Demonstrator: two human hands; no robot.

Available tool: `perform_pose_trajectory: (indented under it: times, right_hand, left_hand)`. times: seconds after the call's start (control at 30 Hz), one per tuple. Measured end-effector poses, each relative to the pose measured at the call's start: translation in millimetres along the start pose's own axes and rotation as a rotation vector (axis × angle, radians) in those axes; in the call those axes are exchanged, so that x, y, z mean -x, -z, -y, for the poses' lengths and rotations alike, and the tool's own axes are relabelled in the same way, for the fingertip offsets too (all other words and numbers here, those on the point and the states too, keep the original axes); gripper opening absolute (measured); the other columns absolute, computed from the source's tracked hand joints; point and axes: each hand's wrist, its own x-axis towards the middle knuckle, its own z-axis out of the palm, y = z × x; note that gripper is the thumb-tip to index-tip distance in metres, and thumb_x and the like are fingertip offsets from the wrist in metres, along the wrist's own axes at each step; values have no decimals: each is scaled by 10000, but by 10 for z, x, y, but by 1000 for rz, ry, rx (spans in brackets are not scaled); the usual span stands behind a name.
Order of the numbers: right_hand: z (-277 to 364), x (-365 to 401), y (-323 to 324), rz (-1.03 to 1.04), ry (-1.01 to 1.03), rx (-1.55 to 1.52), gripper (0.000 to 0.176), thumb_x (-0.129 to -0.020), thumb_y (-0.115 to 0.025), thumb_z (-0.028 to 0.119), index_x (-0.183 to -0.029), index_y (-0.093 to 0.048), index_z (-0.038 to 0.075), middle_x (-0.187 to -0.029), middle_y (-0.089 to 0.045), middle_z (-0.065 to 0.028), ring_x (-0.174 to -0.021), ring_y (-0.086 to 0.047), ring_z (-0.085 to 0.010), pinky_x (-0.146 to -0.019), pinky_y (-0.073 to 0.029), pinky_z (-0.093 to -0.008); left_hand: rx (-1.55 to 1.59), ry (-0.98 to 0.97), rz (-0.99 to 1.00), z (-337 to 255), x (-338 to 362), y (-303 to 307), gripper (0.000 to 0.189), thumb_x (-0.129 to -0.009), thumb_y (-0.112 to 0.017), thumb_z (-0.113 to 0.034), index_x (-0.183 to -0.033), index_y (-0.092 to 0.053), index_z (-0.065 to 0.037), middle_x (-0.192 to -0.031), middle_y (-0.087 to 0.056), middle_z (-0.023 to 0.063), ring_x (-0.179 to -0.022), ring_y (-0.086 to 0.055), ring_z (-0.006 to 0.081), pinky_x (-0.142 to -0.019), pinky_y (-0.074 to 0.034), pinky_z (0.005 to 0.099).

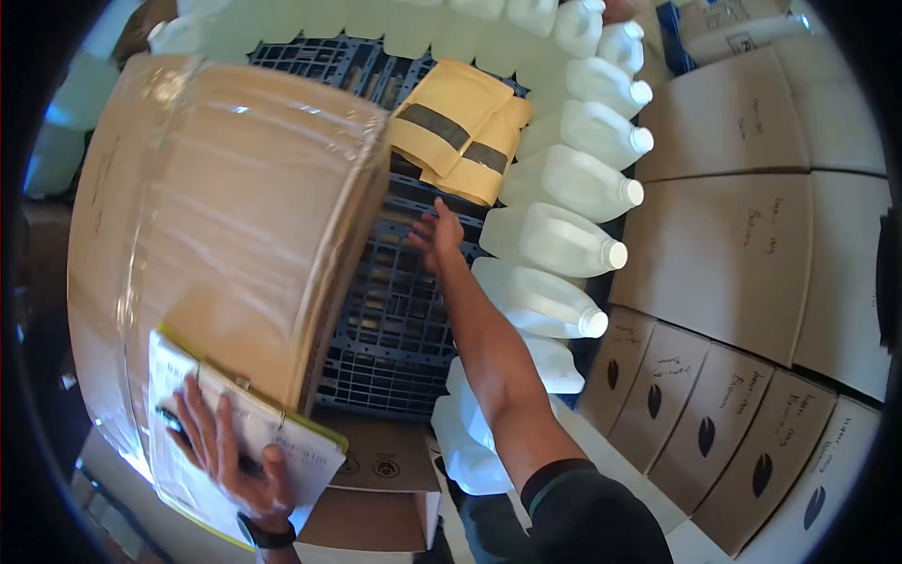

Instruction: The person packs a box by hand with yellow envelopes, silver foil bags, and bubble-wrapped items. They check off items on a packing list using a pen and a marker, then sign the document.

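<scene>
My left hand (235, 456) lies flat with fingers stretched over a clipboard (305, 461) bearing white papers, the top one headed "Packing List". A dark pen (170, 419) shows beside its fingertips. The clipboard overlaps the near edge of a large taped cardboard box (225, 216). Reaching forward over a black plastic grid pallet (385, 324), my right hand (438, 237) is open and empty, fingers apart. Just beyond its fingertips are yellow padded envelopes (446, 108) with dark strips, overlapping one another.
White-capped plastic jugs (554, 240) line the pallet's right side and far end. Stacked cardboard boxes (719, 244) with handwriting stand at the right, with smaller boxes (709, 437) in front. An open cardboard box (366, 517) sits low, below the clipboard.
</scene>
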Motion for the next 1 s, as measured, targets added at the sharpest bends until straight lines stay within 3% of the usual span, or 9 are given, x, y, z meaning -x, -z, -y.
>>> perform_pose_trajectory:
  times: [0.17,0.27,0.4,0.47,0.6,0.77,0.9,0.93,1.0]
  right_hand:
    - [224,-665,-350,63,-54,-329,584,-914,-631,436,-1324,-374,110,-1051,-545,-147,-934,-613,-339,-811,-543,-536]
    - [180,-1058,-389,-92,-110,-307,524,-920,-628,428,-1275,-410,110,-954,-571,-120,-812,-648,-312,-781,-569,-518]
    - [217,-840,-332,-167,-25,-22,392,-927,-636,379,-1011,-521,14,-774,-583,-99,-630,-645,-243,-569,-589,-408]
    - [220,-766,-316,-180,234,112,359,-930,-639,329,-864,-540,-10,-662,-556,-80,-473,-586,-210,-438,-543,-364]
    - [529,-399,-413,-107,524,185,324,-924,-613,209,-730,-491,-20,-585,-539,-90,-378,-501,-197,-398,-510,-350]
    - [1175,613,-417,-196,480,393,352,-922,-609,232,-662,-524,10,-555,-492,-68,-379,-510,-213,-416,-540,-354]
    - [1338,1497,326,110,474,912,413,-915,-555,212,-1289,-535,37,-1020,-660,-81,-903,-649,-209,-682,-544,-347]
    - [1352,1621,371,12,395,534,383,-921,-546,216,-1245,-551,11,-1002,-654,-102,-851,-659,-208,-628,-541,-317]
    - [1518,2400,421,-7,473,870,340,-930,-529,217,-1185,-562,-5,-1037,-624,-135,-805,-642,-217,-554,-513,-302]
  left_hand:
    - [-62,-17,4,50,22,-14,571,-930,-424,-461,-1360,-542,-104,-1447,-395,301,-1394,-292,472,-1133,-47,614]
    - [-93,-65,-10,98,36,-8,557,-957,-422,-484,-1377,-521,-133,-1487,-393,207,-1416,-274,423,-1146,-152,586]
    - [-98,-56,14,148,67,-31,574,-917,-452,-458,-1389,-496,-133,-1455,-376,307,-1390,-275,498,-1121,-46,645]
    - [-98,-49,16,119,53,-14,576,-905,-474,-448,-1383,-505,-130,-1449,-379,316,-1384,-283,506,-1123,-62,642]
    - [-69,-40,29,95,18,-15,558,-885,-501,-457,-1315,-569,-107,-1428,-419,303,-1368,-298,524,-1123,-68,639]
    - [-32,25,32,21,-71,36,441,-831,-607,-420,-1149,-693,-127,-1390,-501,243,-1356,-356,480,-1122,-88,626]
    - [72,92,-2,50,-104,95,523,-809,-590,-442,-1218,-675,-128,-1403,-521,157,-1390,-344,392,-1140,-76,579]
    - [101,103,-16,66,-104,124,537,-816,-574,-456,-1250,-657,-150,-1416,-516,127,-1395,-349,359,-1143,-72,569]
    - [216,120,-65,102,-89,156,597,-827,-547,-489,-1331,-591,-174,-1447,-490,84,-1417,-319,329,-1142,-64,575]
